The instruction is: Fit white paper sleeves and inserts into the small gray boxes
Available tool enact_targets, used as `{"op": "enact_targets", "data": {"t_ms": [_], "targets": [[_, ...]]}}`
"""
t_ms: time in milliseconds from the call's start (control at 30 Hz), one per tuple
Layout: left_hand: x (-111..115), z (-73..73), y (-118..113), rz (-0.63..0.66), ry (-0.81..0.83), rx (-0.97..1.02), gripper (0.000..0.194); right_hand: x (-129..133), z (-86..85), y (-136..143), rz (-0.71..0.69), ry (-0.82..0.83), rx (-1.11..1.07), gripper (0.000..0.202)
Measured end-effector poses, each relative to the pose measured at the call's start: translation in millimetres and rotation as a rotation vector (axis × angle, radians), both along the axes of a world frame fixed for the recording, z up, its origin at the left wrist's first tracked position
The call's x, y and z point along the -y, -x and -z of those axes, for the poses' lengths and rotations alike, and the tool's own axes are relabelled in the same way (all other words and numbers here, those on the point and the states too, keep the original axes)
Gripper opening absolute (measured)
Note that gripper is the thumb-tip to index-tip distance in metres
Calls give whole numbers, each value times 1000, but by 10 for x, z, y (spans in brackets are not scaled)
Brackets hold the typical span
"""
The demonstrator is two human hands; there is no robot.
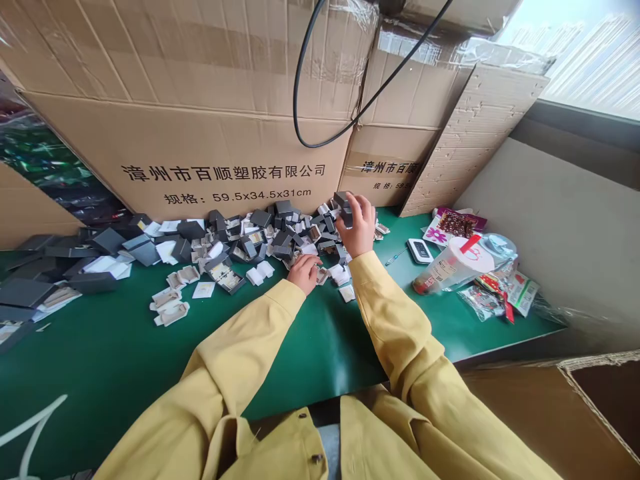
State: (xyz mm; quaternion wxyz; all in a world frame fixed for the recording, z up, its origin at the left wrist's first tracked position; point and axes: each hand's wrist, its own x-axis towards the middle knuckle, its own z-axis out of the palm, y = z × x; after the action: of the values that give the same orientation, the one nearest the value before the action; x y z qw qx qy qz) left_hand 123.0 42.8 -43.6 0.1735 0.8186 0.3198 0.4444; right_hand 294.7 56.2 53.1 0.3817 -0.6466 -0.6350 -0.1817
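My right hand (359, 228) is raised over the right end of a pile, its fingers closed around a small dark grey box (343, 200). Lower and to the left, my left hand (303, 272) rests at the pile's front edge with fingers loosely apart, holding nothing that I can see. White paper inserts (260, 272) and an open dark box with a pale lining (225, 275) lie left of it. The pile of small dark boxes (260, 219) mixes with pale folded inserts along the back of the green table (310, 340).
Large cardboard cartons (225, 140) stand behind the pile, with a black cable (320, 145) hanging before them. Larger dark boxes (30, 293) lie far left. On the right are a white device (420, 251), a tilted drink cup (447, 265) and snack packets (523, 292). An open carton (540, 407) stands lower right.
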Motion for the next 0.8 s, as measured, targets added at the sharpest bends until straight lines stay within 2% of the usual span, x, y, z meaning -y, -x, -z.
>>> {"op": "enact_targets", "data": {"t_ms": [33, 133, 167, 200, 267, 400, 500, 600, 700, 800], "targets": [[-1, 2, -2, 5, 5, 3, 25, 7, 74, -27, -5, 33, 5, 51], [6, -6, -2, 17, 17, 15, 24, -6, 328, -103, -27, 314, 18, 53], [11, -11, 1, 20, 22, 20, 24, -13, 389, -123, -19, 352, -4, 54], [16, -16, 5, 24, 27, 27, 23, -17, 427, -139, -30, 349, -31, 52], [25, -25, 12, 33, 42, 43, 23, -13, 423, -161, -53, 235, -98, 46], [40, -37, 23, 45, 87, 87, 21, 53, 238, -158, -12, -159, -250, 30], [46, -40, 29, 34, 134, 142, 19, 153, 181, -64, -20, -320, -333, 25], [36, -13, 21, 6, 193, 216, 26, 301, 313, 151, -180, -255, -309, 19], [12, 42, -8, 77, 355, 371, 45, 448, 539, 387, -438, -45, -189, 19], [9, 83, -22, 189, 522, 525, 56, 524, 690, 481, -468, 20, -170, 17]]}}
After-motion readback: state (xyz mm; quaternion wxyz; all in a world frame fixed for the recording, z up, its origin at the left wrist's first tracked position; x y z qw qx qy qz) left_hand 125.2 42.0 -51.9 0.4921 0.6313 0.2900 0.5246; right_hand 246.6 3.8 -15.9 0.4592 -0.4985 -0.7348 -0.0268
